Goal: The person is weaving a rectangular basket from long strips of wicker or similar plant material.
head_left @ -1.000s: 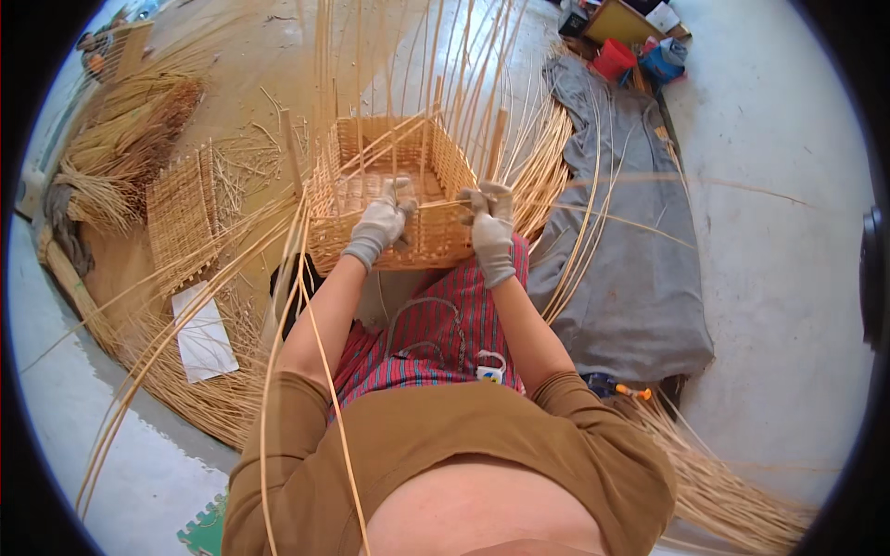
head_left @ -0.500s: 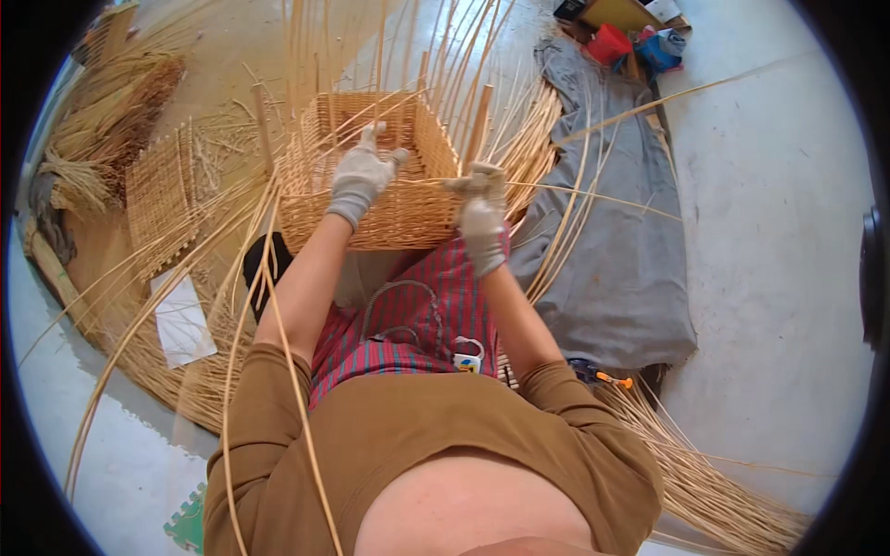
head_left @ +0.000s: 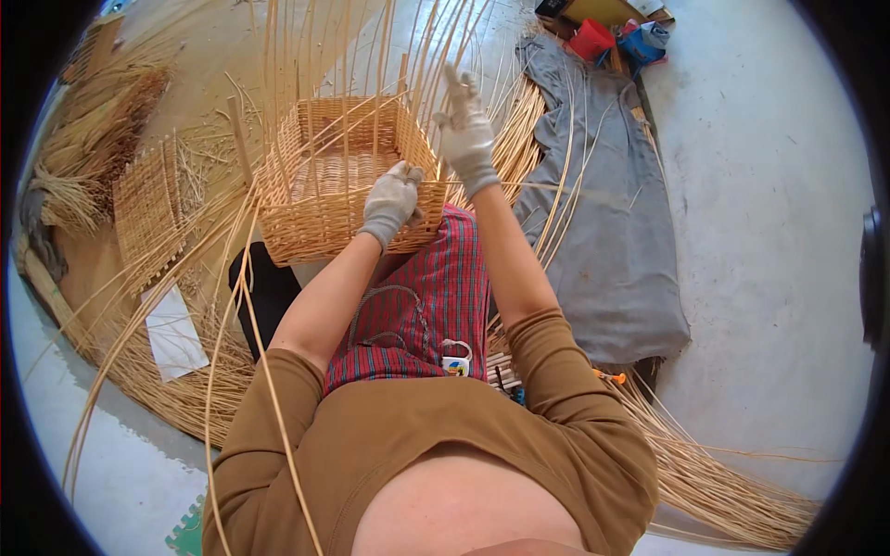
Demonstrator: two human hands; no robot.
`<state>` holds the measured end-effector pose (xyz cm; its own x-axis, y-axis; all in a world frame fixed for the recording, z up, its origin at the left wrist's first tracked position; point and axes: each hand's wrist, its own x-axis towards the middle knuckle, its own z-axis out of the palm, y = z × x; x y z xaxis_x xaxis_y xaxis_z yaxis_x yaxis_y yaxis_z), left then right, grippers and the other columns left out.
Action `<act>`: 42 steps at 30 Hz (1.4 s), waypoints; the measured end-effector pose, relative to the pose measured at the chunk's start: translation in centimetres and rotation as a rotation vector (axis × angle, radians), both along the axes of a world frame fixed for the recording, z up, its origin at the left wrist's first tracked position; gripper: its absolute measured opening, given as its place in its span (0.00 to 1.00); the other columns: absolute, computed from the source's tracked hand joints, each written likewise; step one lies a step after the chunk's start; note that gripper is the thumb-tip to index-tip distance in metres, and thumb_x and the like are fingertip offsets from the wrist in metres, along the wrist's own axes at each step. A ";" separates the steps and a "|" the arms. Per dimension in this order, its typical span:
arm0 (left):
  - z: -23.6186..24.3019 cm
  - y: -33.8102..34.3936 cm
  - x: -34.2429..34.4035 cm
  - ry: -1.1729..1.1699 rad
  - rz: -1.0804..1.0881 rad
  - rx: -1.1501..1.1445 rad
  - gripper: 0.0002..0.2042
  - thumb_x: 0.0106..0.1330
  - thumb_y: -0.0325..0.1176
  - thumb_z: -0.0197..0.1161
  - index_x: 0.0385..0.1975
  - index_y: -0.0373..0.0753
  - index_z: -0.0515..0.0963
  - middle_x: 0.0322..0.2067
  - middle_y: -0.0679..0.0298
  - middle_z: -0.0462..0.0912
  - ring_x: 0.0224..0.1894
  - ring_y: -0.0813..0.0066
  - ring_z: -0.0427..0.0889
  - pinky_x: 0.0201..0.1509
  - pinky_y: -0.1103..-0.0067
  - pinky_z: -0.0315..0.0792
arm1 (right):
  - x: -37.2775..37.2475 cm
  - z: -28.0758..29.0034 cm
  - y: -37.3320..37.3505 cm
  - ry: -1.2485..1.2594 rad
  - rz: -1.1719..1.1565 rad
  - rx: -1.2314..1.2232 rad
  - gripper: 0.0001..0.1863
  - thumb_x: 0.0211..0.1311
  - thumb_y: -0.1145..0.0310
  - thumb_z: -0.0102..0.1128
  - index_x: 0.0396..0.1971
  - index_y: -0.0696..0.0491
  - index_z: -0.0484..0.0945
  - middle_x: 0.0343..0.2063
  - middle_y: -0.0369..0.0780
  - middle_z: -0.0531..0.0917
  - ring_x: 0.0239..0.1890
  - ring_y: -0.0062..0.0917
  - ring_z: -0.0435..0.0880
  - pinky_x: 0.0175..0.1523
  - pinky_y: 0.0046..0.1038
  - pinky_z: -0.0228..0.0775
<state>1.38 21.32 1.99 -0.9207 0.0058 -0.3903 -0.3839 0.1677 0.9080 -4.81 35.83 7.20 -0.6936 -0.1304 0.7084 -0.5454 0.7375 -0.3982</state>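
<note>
A half-woven rectangular wicker basket (head_left: 311,227) rests on my lap over a red checked cloth (head_left: 454,278). Thin upright canes (head_left: 348,74) rise from its walls, and thicker wooden posts (head_left: 239,139) stand at its corners. My left hand (head_left: 393,201), in a pale work glove, is closed on the near wall's upper edge, towards the right corner. Also gloved, my right hand (head_left: 466,134) is raised just beyond that corner, fingers extended and thumb apart, beside the upright canes. Its palm side is partly hidden.
A grey cloth (head_left: 612,259) covers a bundle of canes at the right, with red and blue containers (head_left: 591,41) behind it. Another cane bundle (head_left: 714,482) lies at the lower right. At the left are a woven panel (head_left: 148,208), dried stalks (head_left: 102,139) and a white sheet (head_left: 174,335).
My right hand has left the basket's near right corner, moving up and away with fingers opening. My left hand has moved right and down onto the near wall. The basket appears slightly turned.
</note>
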 end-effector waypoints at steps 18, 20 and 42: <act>-5.2 -23.3 13.8 0.705 0.846 0.511 0.07 0.73 0.27 0.65 0.47 0.35 0.81 0.39 0.62 0.86 0.35 0.76 0.85 0.38 0.80 0.81 | 16.0 -2.3 -13.7 -0.709 0.669 0.078 0.14 0.64 0.70 0.62 0.48 0.44 0.86 0.44 0.39 0.89 0.46 0.34 0.88 0.54 0.33 0.80; -3.3 -21.4 15.5 0.741 0.828 0.417 0.07 0.71 0.27 0.68 0.43 0.33 0.82 0.34 0.64 0.86 0.32 0.79 0.85 0.36 0.81 0.80 | 18.5 -2.5 -17.5 -0.493 0.884 -0.011 0.11 0.60 0.66 0.66 0.44 0.48 0.86 0.39 0.42 0.89 0.45 0.41 0.87 0.53 0.39 0.79; -4.7 -17.9 15.4 0.823 0.824 0.166 0.17 0.75 0.38 0.65 0.55 0.34 0.73 0.38 0.65 0.78 0.44 0.74 0.80 0.62 0.72 0.74 | 5.4 -9.8 -7.8 -0.922 0.744 -1.060 0.11 0.78 0.65 0.55 0.36 0.55 0.81 0.29 0.33 0.80 0.34 0.21 0.79 0.48 0.28 0.76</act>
